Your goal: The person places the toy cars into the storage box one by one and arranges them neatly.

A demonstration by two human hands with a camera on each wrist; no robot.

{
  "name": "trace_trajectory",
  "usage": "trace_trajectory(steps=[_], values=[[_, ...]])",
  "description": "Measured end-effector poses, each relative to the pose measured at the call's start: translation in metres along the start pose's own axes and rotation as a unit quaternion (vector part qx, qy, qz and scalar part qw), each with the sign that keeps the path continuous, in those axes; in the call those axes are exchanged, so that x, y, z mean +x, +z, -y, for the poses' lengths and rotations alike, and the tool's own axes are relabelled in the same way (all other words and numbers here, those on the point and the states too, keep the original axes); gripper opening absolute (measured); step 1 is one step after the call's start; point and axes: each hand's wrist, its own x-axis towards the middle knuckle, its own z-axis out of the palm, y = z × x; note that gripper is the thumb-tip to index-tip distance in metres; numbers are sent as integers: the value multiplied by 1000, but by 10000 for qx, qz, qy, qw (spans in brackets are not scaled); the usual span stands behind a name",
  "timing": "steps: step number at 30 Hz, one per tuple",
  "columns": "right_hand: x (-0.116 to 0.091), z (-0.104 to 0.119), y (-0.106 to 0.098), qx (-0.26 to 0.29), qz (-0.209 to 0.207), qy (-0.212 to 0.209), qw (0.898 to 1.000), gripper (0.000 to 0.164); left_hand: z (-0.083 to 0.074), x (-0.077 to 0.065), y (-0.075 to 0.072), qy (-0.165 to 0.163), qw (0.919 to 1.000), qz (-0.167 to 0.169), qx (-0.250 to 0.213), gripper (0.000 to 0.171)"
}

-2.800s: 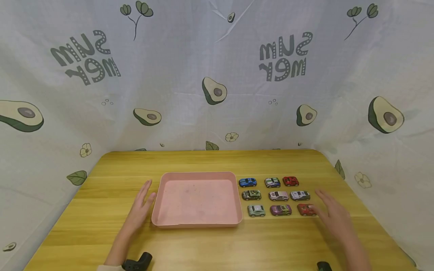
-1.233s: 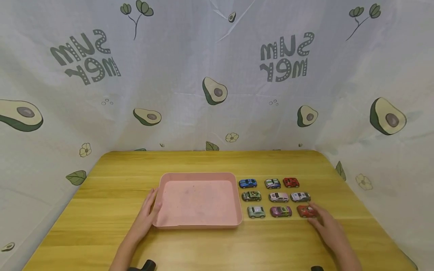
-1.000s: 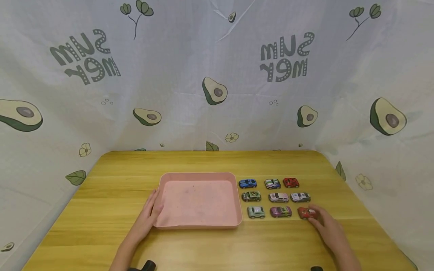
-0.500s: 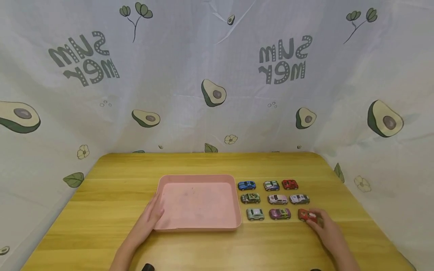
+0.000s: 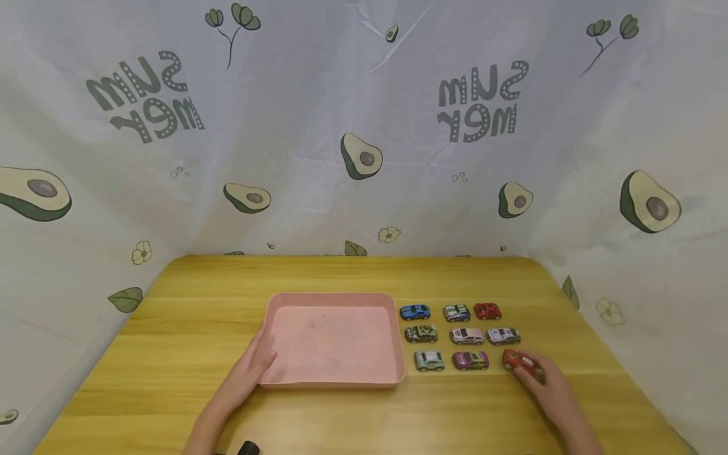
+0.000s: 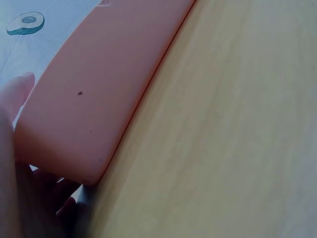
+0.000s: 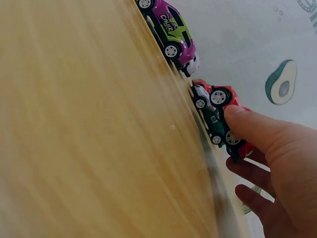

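With the right hand: pinching a red toy car between thumb and fingers, pressing the thumb to its near side, holding it just above the tabletop at the right end of the front row. With the left hand: gripping the left side of a pink tray, hooking the thumb over its rim, laying fingers along its outer wall. Setting both hands well apart, on either side of tray and rows.

Right of the tray: counting eight further toy cars, standing on their wheels in three rows. Front row, from the tray outward: including a pale green car and a purple-and-lime car. Middle row: including a dark green patterned car, a white-and-pink car and a white-and-grey car. Back row: including a blue car, a white multicoloured car and a second red car.

Beside the left forearm: showing part of a black object, too cropped to identify. Behind the tabletop: hanging as pale cloth, bearing avocados, leaves, flowers and reversed lettering.
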Motion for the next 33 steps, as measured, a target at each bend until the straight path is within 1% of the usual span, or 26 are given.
trace_trajectory(steps=[4,11,20,27,31,33], values=[[-1,3,-2,68,97,95,9999,58,0,-1,0,-38,10000,-19,8,66],[-4,8,-4,86,-215,-175,9996,49,1,-1,1,1,10000,-17,8,65],[-2,21,-8,132,-103,-216,9996,53,3,1,1,-20,10000,-54,-57,66],[-2,37,-9,-123,24,6,9999,62,7,1,2,14,10000,-28,-51,65],[-1,42,-9,-281,45,-144,9995,61,6,1,2,4,10000,-42,-8,65],[-1,45,-9,-367,-43,-301,9989,59,6,1,2,-17,10000,-50,-13,66]])
